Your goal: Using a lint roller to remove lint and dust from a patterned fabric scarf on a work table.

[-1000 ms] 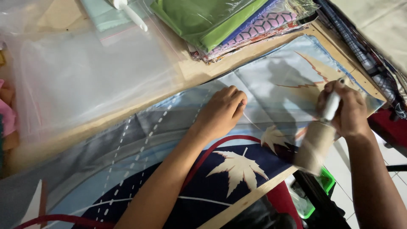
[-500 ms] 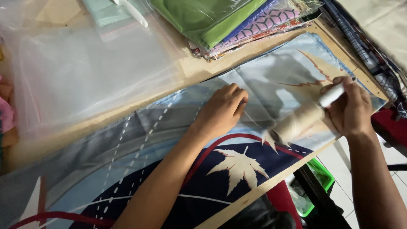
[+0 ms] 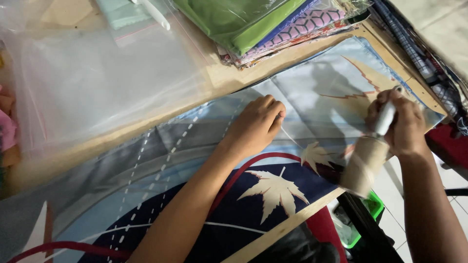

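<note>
A printed cloth [image 3: 204, 195] in pale blue and navy, with maple leaves and red curves, lies flat on a wooden table [image 3: 229, 78]. My left hand [image 3: 256, 125] presses down on the cloth near its middle, fingers curled. Over the cloth's right part, my right hand [image 3: 402, 124] grips the white handle of a lint roller [image 3: 365, 160]. Its beige roll points down toward me, near the table's front edge.
Clear plastic bags [image 3: 97, 83] lie at the back left. A stack of folded fabrics [image 3: 263, 24], green on top, sits at the back right. More checked cloth [image 3: 424, 53] hangs at the right. A green basket [image 3: 373, 209] stands on the floor below.
The roller swung sideways across the cloth half a second ago and now points down toward the front edge again. My left hand has stayed put.
</note>
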